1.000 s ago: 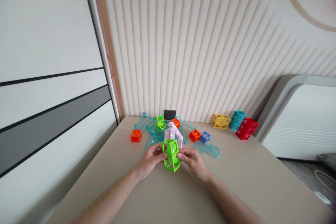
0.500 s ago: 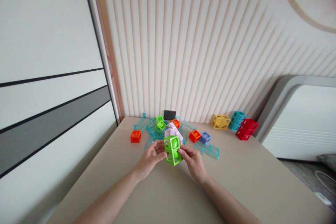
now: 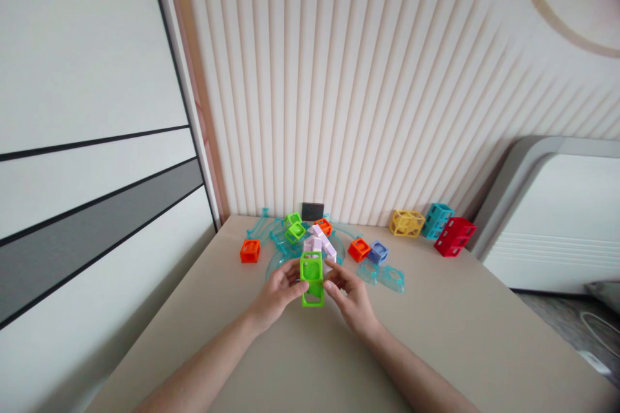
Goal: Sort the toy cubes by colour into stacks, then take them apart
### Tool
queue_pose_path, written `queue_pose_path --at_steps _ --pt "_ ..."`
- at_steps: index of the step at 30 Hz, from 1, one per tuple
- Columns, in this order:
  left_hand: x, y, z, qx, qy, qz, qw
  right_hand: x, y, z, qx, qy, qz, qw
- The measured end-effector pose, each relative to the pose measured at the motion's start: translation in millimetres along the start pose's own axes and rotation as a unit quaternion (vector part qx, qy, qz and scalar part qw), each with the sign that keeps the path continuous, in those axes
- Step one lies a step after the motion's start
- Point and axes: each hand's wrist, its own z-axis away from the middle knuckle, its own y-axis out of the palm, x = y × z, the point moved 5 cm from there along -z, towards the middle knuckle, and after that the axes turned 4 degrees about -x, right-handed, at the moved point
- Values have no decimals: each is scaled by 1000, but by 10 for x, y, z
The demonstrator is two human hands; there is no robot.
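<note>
Lilac blocks [image 3: 329,248], overlapping too much to count, crowd the tabletop [image 3: 300,361] just beyond both grips. Left grip [image 3: 278,292] is closed on one green double block [image 3: 312,281], between the two; right grip [image 3: 356,300] curls beside it, whether holding too I cannot tell. Farther beyond: two green cubes [image 3: 295,232], one black box [image 3: 312,211]. Around the grips: three orange cubes [image 3: 250,251]. Rightward: one periwinkle cube [image 3: 378,253], one yellow block [image 3: 407,224], one red block [image 3: 454,237].
</note>
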Motion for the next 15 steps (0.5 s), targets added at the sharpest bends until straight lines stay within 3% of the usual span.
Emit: queue_pose_path --at_steps 5,15 --pt "-6 24 28 14 -5 -11 1000 63 55 3 67 17 22 997" --pt "18 -10 13 -17 12 -12 1000 97 64 -4 55 19 13 998"
